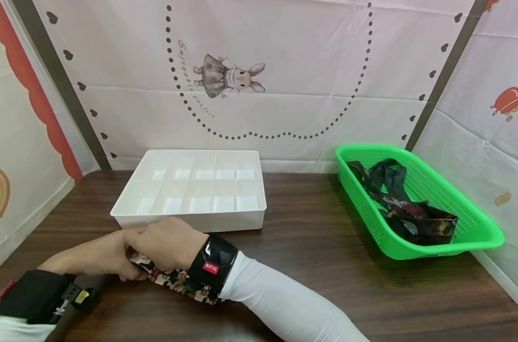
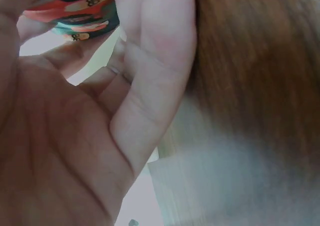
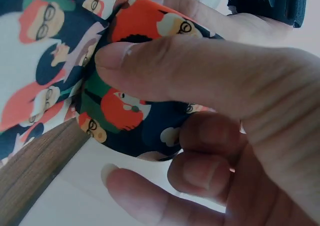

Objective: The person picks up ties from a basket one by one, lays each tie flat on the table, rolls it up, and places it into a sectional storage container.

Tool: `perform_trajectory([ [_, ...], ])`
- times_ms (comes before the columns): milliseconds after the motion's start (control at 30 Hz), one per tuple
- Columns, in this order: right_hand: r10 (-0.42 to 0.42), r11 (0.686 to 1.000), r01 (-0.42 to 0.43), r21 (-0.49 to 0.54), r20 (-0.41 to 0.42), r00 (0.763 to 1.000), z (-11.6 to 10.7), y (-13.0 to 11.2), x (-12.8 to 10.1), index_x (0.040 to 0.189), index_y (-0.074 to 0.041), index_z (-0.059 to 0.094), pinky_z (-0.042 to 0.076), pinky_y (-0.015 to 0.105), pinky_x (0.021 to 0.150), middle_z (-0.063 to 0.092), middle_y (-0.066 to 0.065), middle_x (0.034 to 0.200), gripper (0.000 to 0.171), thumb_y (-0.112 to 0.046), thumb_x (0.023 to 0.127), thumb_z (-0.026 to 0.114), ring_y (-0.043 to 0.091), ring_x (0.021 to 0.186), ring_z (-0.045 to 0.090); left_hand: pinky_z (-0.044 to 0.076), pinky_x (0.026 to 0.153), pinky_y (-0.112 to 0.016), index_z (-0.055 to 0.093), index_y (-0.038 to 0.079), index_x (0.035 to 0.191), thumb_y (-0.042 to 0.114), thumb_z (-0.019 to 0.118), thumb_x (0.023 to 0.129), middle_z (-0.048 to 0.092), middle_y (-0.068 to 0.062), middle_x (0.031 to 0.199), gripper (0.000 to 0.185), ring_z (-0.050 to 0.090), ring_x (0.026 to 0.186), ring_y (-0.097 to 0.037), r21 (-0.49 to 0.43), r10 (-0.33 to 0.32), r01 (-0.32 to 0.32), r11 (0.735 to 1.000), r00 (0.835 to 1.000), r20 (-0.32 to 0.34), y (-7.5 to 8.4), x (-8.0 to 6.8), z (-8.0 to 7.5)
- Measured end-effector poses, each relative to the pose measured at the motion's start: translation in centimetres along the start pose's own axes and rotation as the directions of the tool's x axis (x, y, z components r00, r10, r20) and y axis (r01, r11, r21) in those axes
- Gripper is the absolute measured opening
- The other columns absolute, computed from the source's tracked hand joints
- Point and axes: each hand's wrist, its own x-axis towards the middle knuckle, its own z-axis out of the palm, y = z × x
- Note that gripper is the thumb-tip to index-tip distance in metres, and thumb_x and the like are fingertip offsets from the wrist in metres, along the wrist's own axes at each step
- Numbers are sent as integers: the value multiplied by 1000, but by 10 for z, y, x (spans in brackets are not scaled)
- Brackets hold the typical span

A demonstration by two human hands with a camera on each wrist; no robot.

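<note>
At the near edge of the dark brown wooden table (image 1: pixel 310 237), toward seven o'clock, a strip of cloth printed with cartoon faces in red, navy and cream (image 1: pixel 173 278) is held between both hands. The right hand (image 1: pixel 166 242) is seen curled around the cloth; in the right wrist view its thumb (image 3: pixel 170 71) is pressed across a rolled end of the fabric (image 3: pixel 135 111), with the fingers bent beneath it. The left hand (image 1: pixel 105 254) is laid against the right hand at its nine o'clock side, and its fingers are closed on the same cloth; in the left wrist view only a corner of the print (image 2: pixel 75 11) is shown above the bent fingers (image 2: pixel 150 86). A black band is worn on each wrist over white sleeves.

Just beyond the hands, at twelve o'clock from them, a white plastic tray divided into compartments (image 1: pixel 190 221) is set on the table. Farther off at two o'clock, a green plastic mesh basket (image 1: pixel 472 237) is placed, with dark patterned cloth pieces (image 1: pixel 408 209) piled inside it. Behind everything, a pale backdrop printed with a rabbit (image 1: pixel 229 76) is hung.
</note>
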Motion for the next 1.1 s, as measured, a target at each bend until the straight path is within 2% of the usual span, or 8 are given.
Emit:
perform_trajectory([
  [233, 24, 995, -35, 90, 126, 992, -6, 7, -2, 116, -27, 63, 51, 21, 71, 57, -14, 85, 29, -14, 94, 76, 5, 80, 54, 58, 52, -37, 60, 0, 130, -9, 77, 79, 62, -14, 108, 55, 66, 79, -16, 15, -62, 63, 998, 998, -26, 1, 1, 1],
  [333, 11, 999, -15, 51, 74, 997, -5, 6, -3, 115, -27, 66, 52, 21, 72, 58, -14, 83, 23, -16, 97, 74, 4, 79, 54, 59, 52, -39, 55, -3, 135, -8, 77, 80, 61, -16, 115, 60, 67, 81, -17, 25, -75, 76, 997, 997, -37, 1, 1, 2],
  [467, -6, 1000, 5, -27, -42, 999, 0, 2, -2, 123, -27, 66, 53, 20, 75, 64, -17, 88, 23, -26, 101, 72, 0, 82, 60, 59, 54, -38, 56, -3, 130, -5, 78, 84, 63, -13, 107, 50, 67, 75, -16, 22, -73, 74, 997, 997, -33, 1, 0, 1],
  [567, -7, 998, 2, -58, -82, 997, 2, 1, -1, 127, -27, 66, 54, 21, 77, 67, -19, 94, 26, -32, 102, 71, -1, 89, 64, 58, 54, -38, 58, -1, 126, -4, 77, 86, 64, -9, 101, 45, 67, 74, -15, 26, -58, 58, 998, 998, -27, 1, 0, 0],
  [700, 5, 1000, -4, 13, -10, 1000, 0, 3, -1, 124, -27, 65, 54, 22, 79, 66, -17, 92, 26, -25, 99, 74, 0, 90, 62, 58, 54, -38, 58, 0, 125, -6, 76, 84, 66, -7, 100, 45, 67, 73, -15, 53, -37, 39, 998, 999, -33, 0, 0, 1],
  [867, 29, 995, -36, 97, 79, 996, -6, 8, -3, 118, -29, 65, 54, 25, 74, 60, -14, 85, 28, -18, 95, 77, 3, 83, 57, 58, 52, -39, 54, 3, 130, -4, 78, 83, 66, -10, 102, 53, 67, 74, -17, 64, -78, 81, 995, 995, -58, 1, 1, 3],
  [967, 19, 997, -24, 72, 75, 997, -6, 8, -3, 119, -29, 69, 54, 25, 75, 62, -13, 88, 26, -19, 96, 76, 3, 85, 59, 58, 52, -38, 52, 2, 134, -2, 78, 85, 66, -11, 103, 56, 66, 74, -18, 49, -89, 92, 995, 995, -53, 2, 1, 3],
  [1100, -2, 999, 0, 47, 42, 999, -5, 8, -1, 123, -31, 70, 54, 24, 79, 65, -14, 94, 27, -23, 98, 76, 3, 90, 61, 56, 51, -35, 58, 6, 128, 0, 80, 86, 66, -9, 103, 47, 64, 71, -15, 69, -54, 57, 996, 998, -43, 3, 1, 1],
])
